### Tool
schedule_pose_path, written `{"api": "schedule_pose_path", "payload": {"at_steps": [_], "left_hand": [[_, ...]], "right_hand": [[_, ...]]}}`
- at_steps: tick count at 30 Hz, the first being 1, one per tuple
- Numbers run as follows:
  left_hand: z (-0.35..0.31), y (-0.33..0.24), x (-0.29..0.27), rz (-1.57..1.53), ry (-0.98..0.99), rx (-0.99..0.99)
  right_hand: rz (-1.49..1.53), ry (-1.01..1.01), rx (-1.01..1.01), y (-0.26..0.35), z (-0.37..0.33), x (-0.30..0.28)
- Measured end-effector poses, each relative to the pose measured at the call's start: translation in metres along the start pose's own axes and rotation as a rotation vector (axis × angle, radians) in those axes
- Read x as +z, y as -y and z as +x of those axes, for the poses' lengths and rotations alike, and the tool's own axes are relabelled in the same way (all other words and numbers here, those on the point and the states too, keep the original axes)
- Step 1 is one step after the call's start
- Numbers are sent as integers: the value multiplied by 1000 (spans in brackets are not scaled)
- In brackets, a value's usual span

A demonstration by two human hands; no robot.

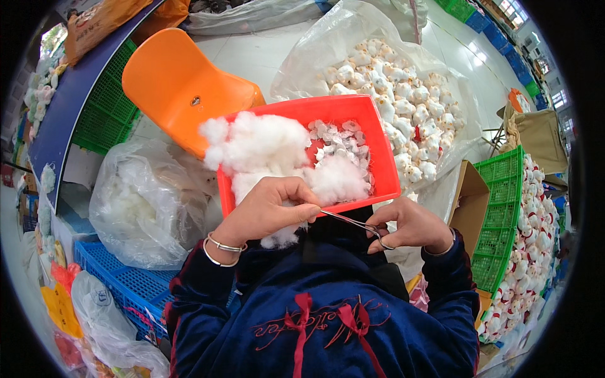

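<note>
Over the near edge of a red plastic tray (pixel 386 142), my right hand (pixel 413 225) grips the ring handles of slim metal forceps (pixel 343 218). The tool slants up to the left, its tip ending at the thumb and finger of my left hand (pixel 274 211). Those left fingers are pinched together; what lies in them is hidden. White fluffy stuffing (pixel 265 142) heaps over the tray's left side, and another tuft (pixel 340 179) rests near its front. Small pale, shiny pieces (pixel 343 143) lie at the tray's right.
An orange chair (pixel 179 85) stands behind the tray. Beyond it to the right, a clear bag (pixel 302 63) holds many small white plush pieces (pixel 409 107). At left are a bag of stuffing (pixel 142 201) and a blue crate (pixel 126 277). A green crate (pixel 498 214) is at right.
</note>
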State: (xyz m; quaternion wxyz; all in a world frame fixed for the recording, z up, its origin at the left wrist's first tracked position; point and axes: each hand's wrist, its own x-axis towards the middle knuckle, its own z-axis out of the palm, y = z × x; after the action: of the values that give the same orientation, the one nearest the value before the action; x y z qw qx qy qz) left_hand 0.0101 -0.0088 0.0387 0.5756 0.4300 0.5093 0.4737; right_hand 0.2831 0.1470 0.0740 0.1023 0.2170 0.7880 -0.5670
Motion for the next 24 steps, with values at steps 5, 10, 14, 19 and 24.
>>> {"api": "schedule_pose_path", "payload": {"at_steps": [5, 10, 14, 19, 24], "left_hand": [[-13, -1, 17, 346, -182, 220], [-13, 5, 19, 457, -255, 311], [4, 16, 27, 755, -479, 522], [22, 35, 27, 771, -564, 711], [21, 42, 28, 779, -459, 629]], "right_hand": [[9, -11, 8, 3, 2, 1], [-13, -47, 37, 5, 3, 5], [-32, -50, 88, 8, 12, 13], [262, -59, 170, 5, 18, 28], [325, -8, 205, -12, 19, 28]]}}
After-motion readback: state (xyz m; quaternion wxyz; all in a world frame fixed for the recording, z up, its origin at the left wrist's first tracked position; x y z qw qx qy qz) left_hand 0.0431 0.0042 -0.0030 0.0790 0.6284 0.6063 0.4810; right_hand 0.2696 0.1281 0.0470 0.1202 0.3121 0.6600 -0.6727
